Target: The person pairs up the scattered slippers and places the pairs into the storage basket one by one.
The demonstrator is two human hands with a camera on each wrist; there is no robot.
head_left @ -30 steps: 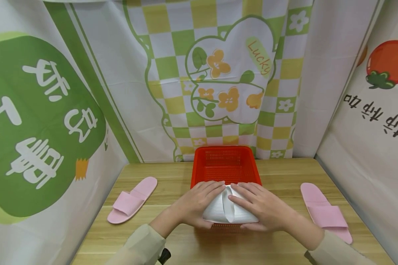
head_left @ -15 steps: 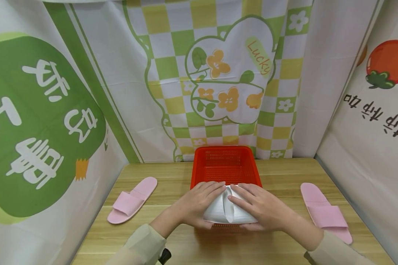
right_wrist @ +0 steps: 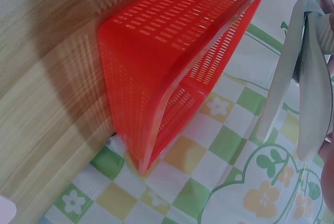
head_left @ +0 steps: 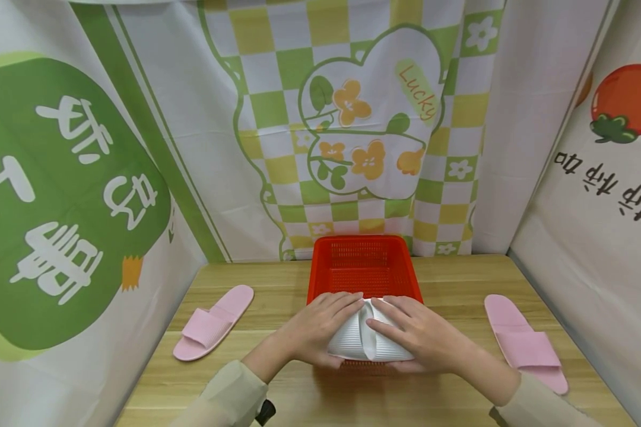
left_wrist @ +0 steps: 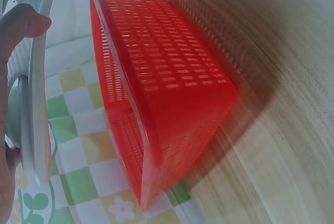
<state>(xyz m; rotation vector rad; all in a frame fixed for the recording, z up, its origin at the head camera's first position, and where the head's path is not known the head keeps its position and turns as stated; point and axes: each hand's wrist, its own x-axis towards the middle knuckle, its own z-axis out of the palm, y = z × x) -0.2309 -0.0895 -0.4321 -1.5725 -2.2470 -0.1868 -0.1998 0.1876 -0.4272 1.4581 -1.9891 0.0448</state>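
A pair of white slippers [head_left: 346,339] with ribbed straps is held together, overlapping the near rim of the red basket [head_left: 415,279] in the head view. My left hand [head_left: 320,332] grips their left side, fingers over the top and thumb below. On the right side, my right hand [head_left: 432,338] does the same, its index finger lying across the strap. Both wrist views show the slippers' flat soles [left_wrist: 39,104] raised above the level of the basket's rim. Palms cover much of the slippers' outer sides.
Pink slippers lie apart on the wooden table [head_left: 278,391]: one slipper [head_left: 213,323] at the left, another slipper [head_left: 526,344] at the right. The basket stands at the back middle, near the checkered curtain [head_left: 342,210]. Printed cloth walls close off both sides.
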